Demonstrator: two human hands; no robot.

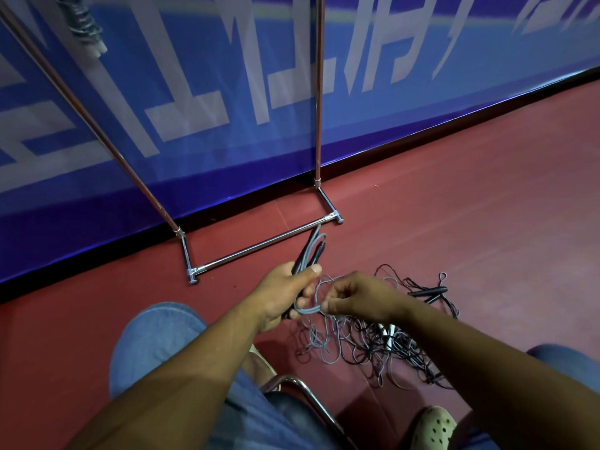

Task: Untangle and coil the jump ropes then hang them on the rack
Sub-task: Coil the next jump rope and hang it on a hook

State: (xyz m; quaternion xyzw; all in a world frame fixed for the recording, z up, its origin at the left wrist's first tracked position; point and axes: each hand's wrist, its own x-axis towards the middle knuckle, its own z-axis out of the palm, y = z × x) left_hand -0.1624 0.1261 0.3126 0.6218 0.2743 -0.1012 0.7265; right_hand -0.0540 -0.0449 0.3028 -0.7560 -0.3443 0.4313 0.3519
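My left hand (285,295) grips the dark handles (310,251) of a grey jump rope together with a loop of its cord, the handles pointing up and away from me. My right hand (352,295) pinches the grey cord (306,310) just beside the left hand. Below and to the right, a tangled heap of grey and black ropes (373,349) lies on the red floor, with another pair of black handles (428,292) at its far side. The metal rack (259,246) stands ahead against the wall. A coiled rope (84,24) hangs at its top left.
A blue banner wall (194,108) runs behind the rack. I sit on a metal-framed chair (305,389), my knees in jeans on either side and a foot in a pale clog (433,427) at the lower right. Red floor (470,206) stretches to the right.
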